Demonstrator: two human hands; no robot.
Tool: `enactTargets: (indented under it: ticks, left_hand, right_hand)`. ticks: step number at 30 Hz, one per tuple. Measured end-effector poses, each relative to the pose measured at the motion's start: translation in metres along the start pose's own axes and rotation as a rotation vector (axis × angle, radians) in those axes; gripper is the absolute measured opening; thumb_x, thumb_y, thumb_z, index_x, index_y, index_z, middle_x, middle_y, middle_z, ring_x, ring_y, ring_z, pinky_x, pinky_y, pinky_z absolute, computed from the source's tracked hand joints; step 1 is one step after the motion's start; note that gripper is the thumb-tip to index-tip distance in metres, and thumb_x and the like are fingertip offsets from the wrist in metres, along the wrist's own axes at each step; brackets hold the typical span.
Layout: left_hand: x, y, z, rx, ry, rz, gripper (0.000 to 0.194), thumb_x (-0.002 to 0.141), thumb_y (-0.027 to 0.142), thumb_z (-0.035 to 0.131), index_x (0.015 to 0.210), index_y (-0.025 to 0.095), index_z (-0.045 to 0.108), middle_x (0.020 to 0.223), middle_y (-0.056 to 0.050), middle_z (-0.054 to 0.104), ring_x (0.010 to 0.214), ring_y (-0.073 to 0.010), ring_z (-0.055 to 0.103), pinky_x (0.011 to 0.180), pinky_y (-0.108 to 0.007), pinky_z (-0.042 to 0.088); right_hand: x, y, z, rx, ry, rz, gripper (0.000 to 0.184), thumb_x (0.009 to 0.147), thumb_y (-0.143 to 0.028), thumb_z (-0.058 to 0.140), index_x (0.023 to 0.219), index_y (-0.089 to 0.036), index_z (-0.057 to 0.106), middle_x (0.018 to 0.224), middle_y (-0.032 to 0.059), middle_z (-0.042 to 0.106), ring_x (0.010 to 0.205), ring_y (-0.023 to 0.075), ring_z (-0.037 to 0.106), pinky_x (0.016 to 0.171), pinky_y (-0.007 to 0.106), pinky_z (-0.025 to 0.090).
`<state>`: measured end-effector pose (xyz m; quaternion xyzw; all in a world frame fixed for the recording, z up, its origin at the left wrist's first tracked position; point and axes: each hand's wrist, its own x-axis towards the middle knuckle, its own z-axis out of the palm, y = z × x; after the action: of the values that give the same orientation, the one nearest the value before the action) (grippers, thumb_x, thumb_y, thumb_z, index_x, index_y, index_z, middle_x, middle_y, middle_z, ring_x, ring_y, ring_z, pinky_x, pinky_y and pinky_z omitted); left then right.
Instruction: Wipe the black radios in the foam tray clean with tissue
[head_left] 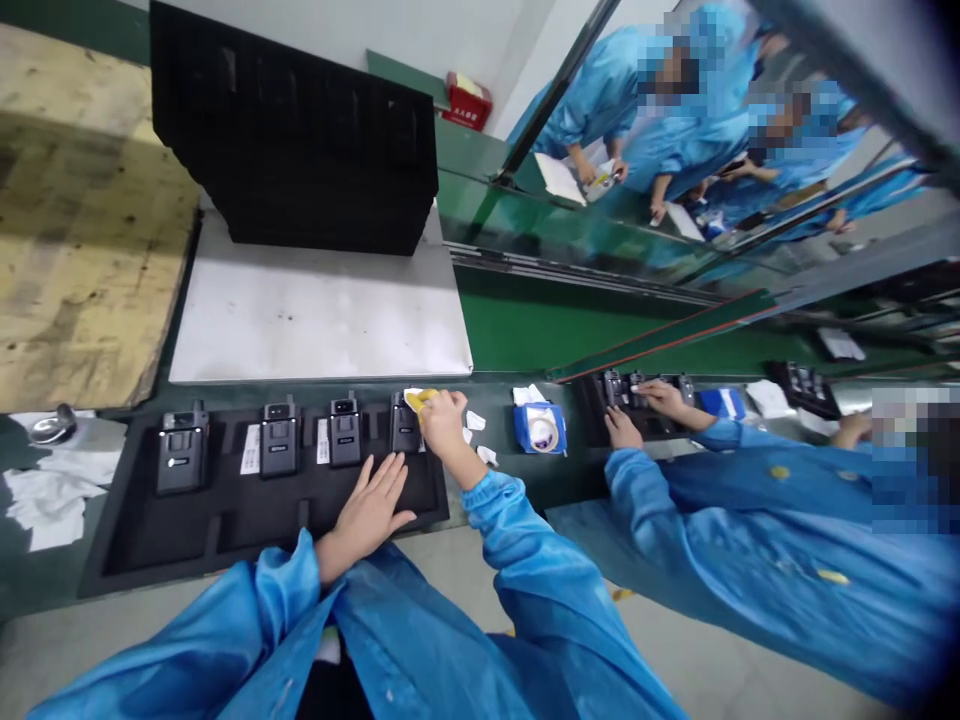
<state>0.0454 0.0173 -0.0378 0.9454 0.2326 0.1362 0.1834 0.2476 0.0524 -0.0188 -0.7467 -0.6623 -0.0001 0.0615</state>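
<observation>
A black foam tray lies in front of me, with several black handheld devices with short antennas in its slots, among them one at the left end. My left hand rests flat on the tray, fingers outstretched, fingertips close to the lower edge of the rightmost device. Closed round a yellow tool with a white cloth at its tip, my right hand works at the top of that same device. The tool's exact kind is hidden by my fingers.
A tall stack of black foam trays stands on a white board. White cloths and a metal cup are at left. Right of my tray sit paper scraps and a tape roll; beyond, a co-worker's hands handle similar devices.
</observation>
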Motion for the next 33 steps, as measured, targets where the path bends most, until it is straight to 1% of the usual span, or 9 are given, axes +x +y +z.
enactTargets:
  ticks: [2,5,10,16,18,22,27,29,33]
  left_hand:
    - [0.005,0.006,0.005,0.035,-0.018,-0.06,0.059,0.09,0.045,0.044,0.135,0.008,0.043,0.143,-0.019,0.039,0.136,-0.029,0.033,0.112,-0.053,0.024]
    - [0.008,0.014,0.009,0.075,-0.033,-0.136,0.06,0.09,0.044,0.044,0.137,0.006,0.041,0.144,-0.019,0.037,0.137,-0.0288,0.031,0.113,-0.051,0.025]
    - [0.008,0.026,0.012,0.109,-0.036,-0.214,0.057,0.091,0.043,0.042,0.135,0.007,0.044,0.144,-0.018,0.038,0.136,-0.0282,0.033,0.112,-0.049,0.028]
    - [0.011,0.035,0.014,0.125,-0.032,-0.276,0.054,0.093,0.04,0.039,0.134,0.006,0.044,0.143,-0.019,0.039,0.136,-0.0291,0.032,0.111,-0.05,0.03]
    - [0.012,0.037,0.013,0.126,-0.033,-0.287,0.053,0.093,0.039,0.04,0.135,0.007,0.043,0.143,-0.018,0.039,0.136,-0.0288,0.032,0.111,-0.05,0.03]
    - [0.012,0.039,0.012,0.13,-0.023,-0.3,0.051,0.093,0.037,0.04,0.134,0.007,0.044,0.143,-0.017,0.04,0.136,-0.0276,0.032,0.112,-0.048,0.03]
    - [0.012,0.04,0.011,0.148,-0.017,-0.305,0.049,0.093,0.034,0.041,0.133,0.006,0.045,0.142,-0.017,0.041,0.136,-0.0275,0.033,0.111,-0.048,0.03]
    - [0.012,0.04,0.011,0.157,-0.021,-0.302,0.049,0.093,0.034,0.041,0.133,0.005,0.045,0.142,-0.017,0.041,0.135,-0.0275,0.033,0.111,-0.047,0.03]
    - [0.012,0.039,0.009,0.167,-0.034,-0.297,0.048,0.093,0.033,0.041,0.133,0.007,0.045,0.142,-0.017,0.04,0.135,-0.0273,0.033,0.111,-0.048,0.03]
  right_hand:
    - [0.006,0.002,0.004,0.033,-0.044,-0.111,0.021,0.091,-0.019,0.052,0.096,-0.027,0.071,0.107,0.0042,0.06,0.101,0.0181,0.042,0.092,0.038,0.018]
    - [0.009,0.014,0.006,0.07,-0.094,-0.232,0.023,0.093,-0.02,0.05,0.099,-0.03,0.069,0.11,0.0023,0.061,0.104,0.018,0.041,0.095,0.038,0.015]
    - [0.006,0.037,0.006,0.074,-0.135,-0.282,0.025,0.095,-0.02,0.046,0.1,-0.029,0.069,0.104,0.0031,0.063,0.101,0.0169,0.043,0.094,0.039,0.015]
    - [0.015,0.032,0.007,0.117,-0.1,-0.464,0.021,0.095,-0.021,0.048,0.095,-0.025,0.069,0.106,0.0025,0.062,0.102,0.0157,0.044,0.097,0.04,0.012]
    - [0.015,0.033,0.006,0.125,-0.086,-0.453,0.02,0.095,-0.021,0.049,0.094,-0.024,0.068,0.106,0.0028,0.061,0.103,0.0158,0.044,0.097,0.04,0.013]
    - [0.008,0.038,0.006,0.106,-0.071,-0.34,0.019,0.093,-0.017,0.051,0.093,-0.023,0.069,0.102,0.0048,0.061,0.104,0.0174,0.044,0.095,0.04,0.014]
    - [0.012,0.026,0.007,0.137,-0.084,-0.448,0.021,0.093,-0.017,0.049,0.092,-0.022,0.068,0.106,0.004,0.06,0.103,0.0167,0.043,0.095,0.039,0.013]
    - [0.018,0.02,0.008,0.139,-0.072,-0.448,0.021,0.094,-0.017,0.048,0.092,-0.021,0.068,0.104,0.0043,0.06,0.103,0.017,0.043,0.096,0.039,0.013]
    - [0.02,0.014,0.009,0.137,-0.028,-0.338,0.02,0.093,-0.016,0.048,0.094,-0.02,0.067,0.106,0.0061,0.059,0.102,0.0182,0.043,0.094,0.041,0.014]
